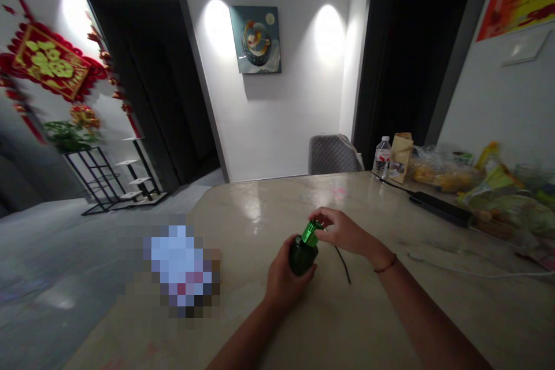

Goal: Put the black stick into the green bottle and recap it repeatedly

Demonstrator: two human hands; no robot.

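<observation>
A dark green rounded bottle (302, 258) is tilted above the table, its top leaning away to the right. My left hand (281, 277) wraps around its body from the left and below. On its neck sits a shiny bright green collar or cap (310, 233). My right hand (336, 226) has its fingers curled over and against that green cap; the fingertips are partly hidden behind it. A thin black cord or tube (344, 266) shows below my right hand; where its upper end goes is hidden.
The marble-patterned table (243, 312) spreads around my hands. At left lies a pixelated pale blue thing (180, 266). To the right are a black power strip (440, 208), a white cable (477, 272), a water bottle (382, 156), a paper bag (401, 157) and plastic food bags (446, 173). A grey chair (333, 155) stands behind.
</observation>
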